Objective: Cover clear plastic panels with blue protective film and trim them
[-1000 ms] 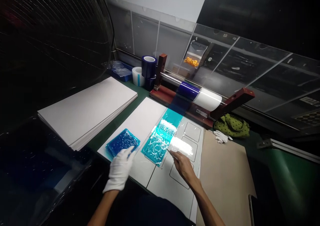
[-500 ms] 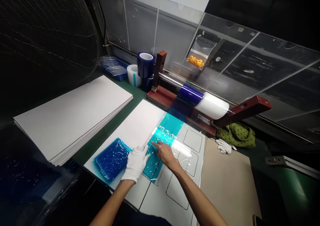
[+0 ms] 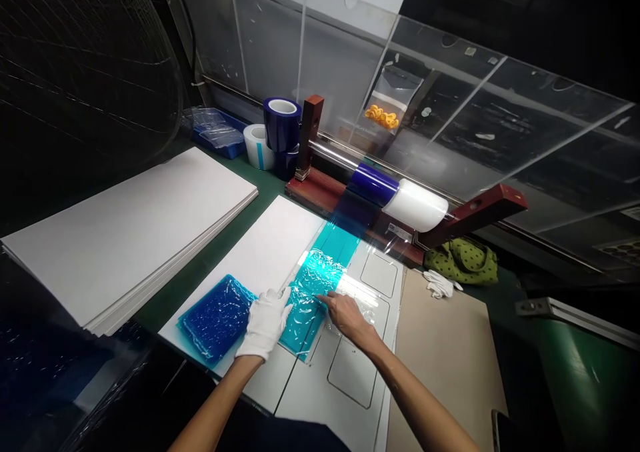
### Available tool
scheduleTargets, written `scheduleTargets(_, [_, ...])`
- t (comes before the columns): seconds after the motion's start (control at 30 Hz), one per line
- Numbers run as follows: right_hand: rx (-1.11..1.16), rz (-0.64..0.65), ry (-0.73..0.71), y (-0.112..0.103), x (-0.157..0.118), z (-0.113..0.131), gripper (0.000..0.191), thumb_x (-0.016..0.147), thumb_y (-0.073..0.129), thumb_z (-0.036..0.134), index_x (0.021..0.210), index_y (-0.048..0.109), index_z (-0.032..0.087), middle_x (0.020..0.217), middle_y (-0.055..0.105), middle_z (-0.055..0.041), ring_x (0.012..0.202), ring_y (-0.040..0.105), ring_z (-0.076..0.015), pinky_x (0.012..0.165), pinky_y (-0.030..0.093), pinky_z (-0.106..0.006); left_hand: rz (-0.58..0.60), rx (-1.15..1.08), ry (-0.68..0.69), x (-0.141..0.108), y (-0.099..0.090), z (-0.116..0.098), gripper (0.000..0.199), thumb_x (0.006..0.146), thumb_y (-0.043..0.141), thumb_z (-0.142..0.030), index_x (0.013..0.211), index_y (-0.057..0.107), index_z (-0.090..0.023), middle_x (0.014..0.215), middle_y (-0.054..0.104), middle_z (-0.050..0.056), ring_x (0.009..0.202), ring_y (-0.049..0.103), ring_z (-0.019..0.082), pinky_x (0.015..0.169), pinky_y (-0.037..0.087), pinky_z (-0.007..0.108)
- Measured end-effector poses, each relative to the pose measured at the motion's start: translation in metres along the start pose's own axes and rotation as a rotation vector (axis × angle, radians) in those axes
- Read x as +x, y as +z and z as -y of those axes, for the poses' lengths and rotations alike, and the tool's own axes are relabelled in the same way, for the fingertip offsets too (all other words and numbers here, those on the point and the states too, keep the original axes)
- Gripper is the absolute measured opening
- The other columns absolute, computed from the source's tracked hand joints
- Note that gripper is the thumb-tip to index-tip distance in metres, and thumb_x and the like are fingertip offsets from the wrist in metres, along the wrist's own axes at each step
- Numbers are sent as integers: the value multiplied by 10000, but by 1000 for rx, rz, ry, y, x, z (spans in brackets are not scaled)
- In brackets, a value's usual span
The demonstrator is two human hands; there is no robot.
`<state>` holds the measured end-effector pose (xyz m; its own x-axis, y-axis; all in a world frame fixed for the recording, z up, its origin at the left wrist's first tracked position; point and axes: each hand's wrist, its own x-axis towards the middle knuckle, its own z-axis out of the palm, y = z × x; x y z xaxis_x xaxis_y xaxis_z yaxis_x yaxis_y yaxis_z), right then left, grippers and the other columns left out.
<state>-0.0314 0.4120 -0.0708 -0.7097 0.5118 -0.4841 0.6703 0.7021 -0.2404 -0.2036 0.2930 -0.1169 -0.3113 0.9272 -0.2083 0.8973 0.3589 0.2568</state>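
Teal film (image 3: 309, 309) lies beneath the right fingers (image 3: 333, 301).

L hand (image 3: 265, 323), white-gloved, flat on teal film (image 3: 310, 299) over white panel (image 3: 280, 239); crumpled blue film pc (image 3: 216, 319) just beside at 9 o'clock. Bare R hand (image 3: 347, 317) touching same film; film roller (image 3: 395, 195) at 1 o'clock.

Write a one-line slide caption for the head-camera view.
Gloved left hand and bare right hand on crinkled blue film over a white panel.

The left hand (image 3: 265, 324) wears a white fabric glove (image 3: 267, 320), the right hand (image 3: 350, 319) is bare, and the top (image 3: 285, 435) is dark.
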Motion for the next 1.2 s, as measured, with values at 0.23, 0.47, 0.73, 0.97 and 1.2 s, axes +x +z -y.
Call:
scheduleTargets(0.23, [82, -9, 118, 6, -38, -12, 434, 858, 348, 57, 1097, 664, 235, 972, 666, -109, 870, 639, -233, 684, 387, -287, -63, -238, -61, -10, -9, -4, 430, 863, 448, -385, 1263, 548, -264, 1028, 562, 135, 962, 487, 286, 840, 380, 410])
scheduleTargets(0.47, [446, -73, 216, 31, -84, -3, 335, 820, 396, 72, 1039, 632, 166, 821, 693, -78, 701, 663, -175, 657, 409, -256, 3, -783, -279, -68, -9, 4, 406, 812, 511, -464, 1111, 626, -214, 982, 613, 66, 866, 549, 197, 780, 420, 306])
scheduleTargets(0.73, [997, -64, 260, 105, -89, 29, 154, 739, 403, 90, 842, 497, 155, 716, 668, -22, 506, 609, -99, 504, 441, -197, 349, -1479, -628, -113, 29, 17, 338, 797, 583, -358, 994, 649, -91, 984, 663, 177, 514, 483, 56, 376, 263, 150])
scheduleTargets(0.97, [1330, 24, 206, 106, -80, 34, 114, 670, 482, 229, 771, 474, 176, 626, 614, 29, 443, 559, -91, 449, 453, -210, 398, -1744, -690, -100, 34, 14, 504, 827, 427, -13, 1298, 458, -189, 1061, 632, 154, 538, 511, 7, 367, 256, 63])
scheduleTargets(1.2, [1447, 12, 168, 106, -89, 30, 214, 611, 564, 313, 754, 485, 175, 600, 613, 32, 434, 544, -87, 435, 439, -210, 149, -1710, -675, -72, 33, -4, 265, 744, 681, -229, 991, 642, -140, 755, 555, 5, 389, 266, -20, 323, 153, 126])
